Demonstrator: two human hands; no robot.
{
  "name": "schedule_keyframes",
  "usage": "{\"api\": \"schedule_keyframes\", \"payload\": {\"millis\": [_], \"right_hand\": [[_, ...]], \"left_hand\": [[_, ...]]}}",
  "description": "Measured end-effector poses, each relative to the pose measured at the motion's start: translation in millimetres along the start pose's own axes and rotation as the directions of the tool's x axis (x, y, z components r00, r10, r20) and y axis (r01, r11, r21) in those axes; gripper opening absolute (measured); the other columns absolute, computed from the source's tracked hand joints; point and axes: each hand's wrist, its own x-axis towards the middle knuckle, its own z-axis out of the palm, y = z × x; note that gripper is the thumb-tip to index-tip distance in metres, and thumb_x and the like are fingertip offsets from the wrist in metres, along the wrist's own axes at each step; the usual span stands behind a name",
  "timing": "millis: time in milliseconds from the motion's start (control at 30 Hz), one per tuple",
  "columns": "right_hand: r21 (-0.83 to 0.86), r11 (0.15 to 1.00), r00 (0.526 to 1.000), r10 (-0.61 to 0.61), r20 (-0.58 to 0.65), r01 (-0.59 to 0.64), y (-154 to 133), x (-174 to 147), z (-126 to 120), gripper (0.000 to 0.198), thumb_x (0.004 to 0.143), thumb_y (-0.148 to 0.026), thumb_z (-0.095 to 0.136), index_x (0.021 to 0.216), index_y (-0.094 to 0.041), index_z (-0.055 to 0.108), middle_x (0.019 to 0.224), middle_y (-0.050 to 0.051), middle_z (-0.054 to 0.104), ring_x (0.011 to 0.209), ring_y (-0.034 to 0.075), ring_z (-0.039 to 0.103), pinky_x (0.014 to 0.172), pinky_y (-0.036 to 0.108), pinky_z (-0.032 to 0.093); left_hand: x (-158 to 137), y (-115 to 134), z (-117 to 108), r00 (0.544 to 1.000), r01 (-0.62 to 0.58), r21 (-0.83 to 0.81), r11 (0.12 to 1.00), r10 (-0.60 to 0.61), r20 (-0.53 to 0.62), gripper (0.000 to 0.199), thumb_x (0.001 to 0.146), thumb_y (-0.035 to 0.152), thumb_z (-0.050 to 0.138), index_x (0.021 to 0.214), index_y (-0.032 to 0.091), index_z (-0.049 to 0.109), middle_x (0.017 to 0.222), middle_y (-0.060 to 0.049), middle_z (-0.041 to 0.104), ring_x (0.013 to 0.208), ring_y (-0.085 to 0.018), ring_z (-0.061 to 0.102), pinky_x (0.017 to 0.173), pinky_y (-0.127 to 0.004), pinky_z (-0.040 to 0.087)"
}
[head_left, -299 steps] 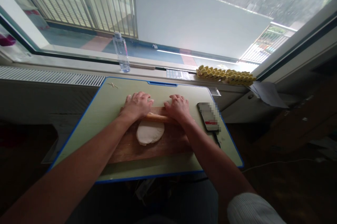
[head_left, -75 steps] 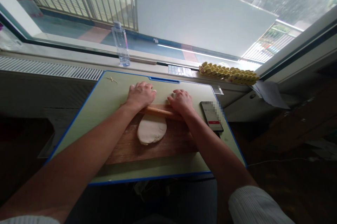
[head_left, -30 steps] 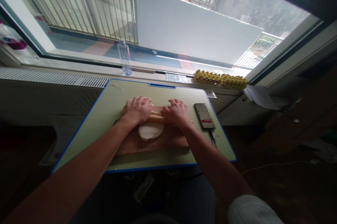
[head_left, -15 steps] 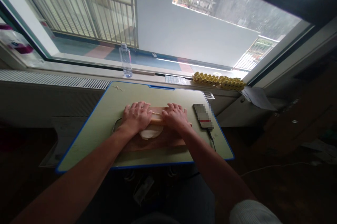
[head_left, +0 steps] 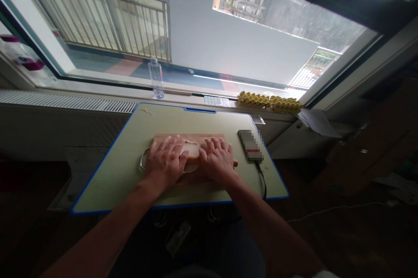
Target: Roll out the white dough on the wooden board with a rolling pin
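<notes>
My left hand (head_left: pixel 166 159) lies flat with its fingers stretched forward, palm on the left part of a wooden rolling pin (head_left: pixel 193 160). Over the pin's right part rests my right hand (head_left: pixel 217 156), fingers extended and slightly spread. The pin's right end pokes out beyond that hand; its left end is hidden. Under the pin is a flat pale sheet of dough (head_left: pixel 190 147), partly covered by both hands. It lies on a reddish wooden board (head_left: pixel 209 137), which has a metal loop handle (head_left: pixel 142 160) at its left side.
The small table (head_left: pixel 114 177) has a blue edge. A phone (head_left: pixel 251 144) with a black cable lies right of the board. Thin pale strips (head_left: pixel 146 111) lie at the far left corner. A clear bottle (head_left: pixel 156 78) and yellow egg trays (head_left: pixel 270 102) stand on the sill.
Both hands and the rolling pin have come back toward me. More of the dough and the board's far edge now shows beyond the pin.
</notes>
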Motion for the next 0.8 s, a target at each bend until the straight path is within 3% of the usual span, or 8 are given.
{"api": "schedule_keyframes", "payload": {"millis": [200, 433, 800], "right_hand": [[0.019, 1.0, 0.999, -0.018, -0.035, 0.019, -1, -30, 2, 0.057, 0.114, -0.053, 0.04, 0.163, -0.027, 0.055, 0.173, 0.008, 0.046, 0.164, 0.037, 0.031, 0.133, 0.066, 0.022], [0.037, 0.999, 0.997, -0.032, -0.066, 0.034, 0, -55, 9, 0.056, 0.113, -0.058, 0.04, 0.159, -0.032, 0.059, 0.173, 0.006, 0.047, 0.166, 0.036, 0.029, 0.134, 0.066, 0.019], [0.038, 0.999, 0.999, -0.015, -0.042, 0.017, -2, -34, 2, 0.054, 0.114, -0.057, 0.04, 0.158, -0.033, 0.06, 0.172, 0.004, 0.049, 0.163, 0.038, 0.033, 0.132, 0.066, 0.022]], "left_hand": [[-30, 3, -4, 1.0, -0.011, -0.044, 0.999, 0.01, -0.015, 0.064, 0.109, 0.048, 0.033, 0.161, 0.022, 0.058, 0.168, -0.011, 0.054, 0.159, -0.037, 0.046, 0.13, -0.059, 0.034], [-65, 7, -7, 0.999, -0.001, -0.081, 0.997, -0.001, -0.034, 0.065, 0.107, 0.044, 0.039, 0.171, 0.035, 0.041, 0.169, -0.007, 0.051, 0.16, -0.034, 0.045, 0.133, -0.065, 0.029], [-43, 3, -1, 0.999, 0.013, -0.04, 0.999, -0.014, -0.03, 0.06, 0.11, 0.048, 0.032, 0.164, 0.031, 0.054, 0.166, -0.009, 0.056, 0.159, -0.034, 0.047, 0.134, -0.066, 0.02]]}}
